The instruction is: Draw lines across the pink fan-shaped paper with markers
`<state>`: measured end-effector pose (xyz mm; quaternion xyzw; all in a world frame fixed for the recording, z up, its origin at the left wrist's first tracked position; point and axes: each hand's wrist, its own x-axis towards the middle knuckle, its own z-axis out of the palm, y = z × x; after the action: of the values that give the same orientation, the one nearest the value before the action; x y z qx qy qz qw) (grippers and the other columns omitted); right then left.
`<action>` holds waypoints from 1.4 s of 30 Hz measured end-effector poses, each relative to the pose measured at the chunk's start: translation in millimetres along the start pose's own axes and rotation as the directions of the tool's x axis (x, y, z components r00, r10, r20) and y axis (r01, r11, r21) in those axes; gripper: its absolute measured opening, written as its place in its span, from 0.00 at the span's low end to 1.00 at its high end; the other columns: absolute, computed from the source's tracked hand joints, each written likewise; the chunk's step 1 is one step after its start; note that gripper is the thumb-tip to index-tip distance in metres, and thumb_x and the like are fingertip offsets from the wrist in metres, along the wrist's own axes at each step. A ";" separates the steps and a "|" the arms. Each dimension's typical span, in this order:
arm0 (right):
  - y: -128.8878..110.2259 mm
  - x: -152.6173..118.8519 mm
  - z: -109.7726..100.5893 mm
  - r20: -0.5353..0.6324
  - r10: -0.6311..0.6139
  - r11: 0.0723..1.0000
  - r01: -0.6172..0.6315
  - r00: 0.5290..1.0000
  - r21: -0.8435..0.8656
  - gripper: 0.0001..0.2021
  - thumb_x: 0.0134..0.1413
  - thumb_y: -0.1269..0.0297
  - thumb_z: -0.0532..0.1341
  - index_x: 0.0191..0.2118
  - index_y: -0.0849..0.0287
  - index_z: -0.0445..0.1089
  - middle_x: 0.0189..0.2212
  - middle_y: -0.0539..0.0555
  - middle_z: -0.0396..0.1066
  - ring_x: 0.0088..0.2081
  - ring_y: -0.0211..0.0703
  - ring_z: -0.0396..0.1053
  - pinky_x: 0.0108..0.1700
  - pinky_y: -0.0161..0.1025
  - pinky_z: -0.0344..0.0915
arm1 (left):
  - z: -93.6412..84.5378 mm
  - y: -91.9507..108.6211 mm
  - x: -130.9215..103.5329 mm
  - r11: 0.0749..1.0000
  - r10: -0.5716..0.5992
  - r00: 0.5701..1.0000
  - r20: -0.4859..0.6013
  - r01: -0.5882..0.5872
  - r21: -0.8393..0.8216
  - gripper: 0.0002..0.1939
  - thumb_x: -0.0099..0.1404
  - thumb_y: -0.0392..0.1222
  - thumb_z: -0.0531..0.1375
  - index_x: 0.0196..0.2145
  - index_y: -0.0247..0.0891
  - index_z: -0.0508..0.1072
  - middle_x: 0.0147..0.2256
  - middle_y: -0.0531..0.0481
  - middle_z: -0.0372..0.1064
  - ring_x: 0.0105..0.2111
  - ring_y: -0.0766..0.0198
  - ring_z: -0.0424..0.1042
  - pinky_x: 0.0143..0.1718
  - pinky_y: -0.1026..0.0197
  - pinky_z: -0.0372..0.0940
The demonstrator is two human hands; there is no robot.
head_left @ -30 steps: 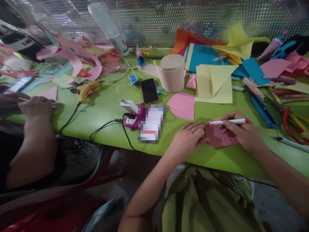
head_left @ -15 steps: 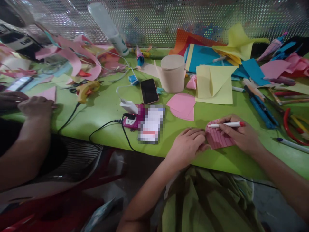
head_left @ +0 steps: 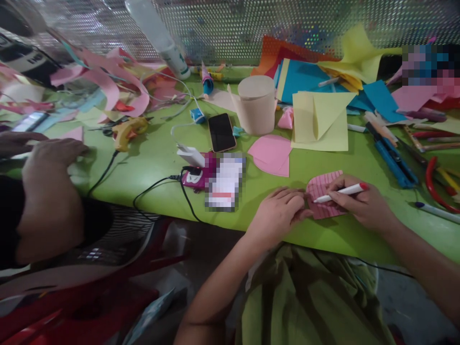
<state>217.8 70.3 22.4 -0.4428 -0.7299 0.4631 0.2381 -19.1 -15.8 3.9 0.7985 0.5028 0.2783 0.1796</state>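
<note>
My right hand (head_left: 354, 194) is closed around a white marker with a red end (head_left: 348, 190). Its tip points at a pink paper piece (head_left: 325, 182) with a rounded left side and rows of drawn lines. Fingers bent, my left hand (head_left: 283, 211) grips the left edge of that paper against the table, thumb nearest me. Part of the paper lies under my right fingers. Up and to the left are more pink paper cutouts (head_left: 271, 155), stacked and unlined as far as I see.
On the green table (head_left: 154, 167) lie a phone (head_left: 222, 132), a purple power strip (head_left: 210, 177), a paper cup shape (head_left: 257, 110) and yellow paper (head_left: 323, 124). A blue cutter (head_left: 395, 160) and scissors (head_left: 431, 184) are at right. At left are a glue gun (head_left: 129, 132) and another person's hands (head_left: 50, 151).
The marker tip has moved down the pink paper, toward me, and the paper is turned slightly. My left hand stays at its left edge. The other person's hands have shifted slightly.
</note>
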 end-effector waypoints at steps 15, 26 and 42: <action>2.5 -8.9 -0.7 0.082 0.018 0.999 -0.021 0.996 0.036 0.11 0.61 0.54 0.66 0.31 0.54 0.72 0.25 0.49 0.69 0.25 0.40 0.62 0.28 0.40 0.55 | -2.6 -0.1 1.6 0.999 -0.026 1.000 0.016 0.027 -0.022 0.12 0.80 0.46 0.59 0.36 0.41 0.71 0.54 0.42 0.82 0.59 0.52 0.79 0.63 0.47 0.71; 1.8 -11.4 -2.8 0.148 0.032 0.994 -0.048 0.988 0.100 0.12 0.61 0.54 0.68 0.30 0.53 0.73 0.24 0.49 0.69 0.26 0.42 0.64 0.30 0.41 0.59 | -2.2 -0.6 0.6 1.000 -0.021 1.000 0.017 0.022 -0.019 0.12 0.79 0.47 0.60 0.36 0.40 0.72 0.53 0.43 0.82 0.58 0.52 0.79 0.62 0.47 0.71; 2.8 1.5 5.8 -0.141 -0.043 0.999 0.046 0.989 0.017 0.11 0.66 0.48 0.67 0.42 0.49 0.78 0.41 0.53 0.82 0.42 0.51 0.79 0.41 0.46 0.77 | -0.1 0.1 -2.1 0.989 0.085 0.995 0.045 -0.090 0.117 0.09 0.80 0.46 0.60 0.42 0.40 0.75 0.54 0.46 0.82 0.61 0.53 0.77 0.65 0.45 0.69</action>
<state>213.8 69.5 17.2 -0.4557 -0.7161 0.4328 0.3038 -19.8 -17.7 3.5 0.8345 0.4791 0.2394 0.1293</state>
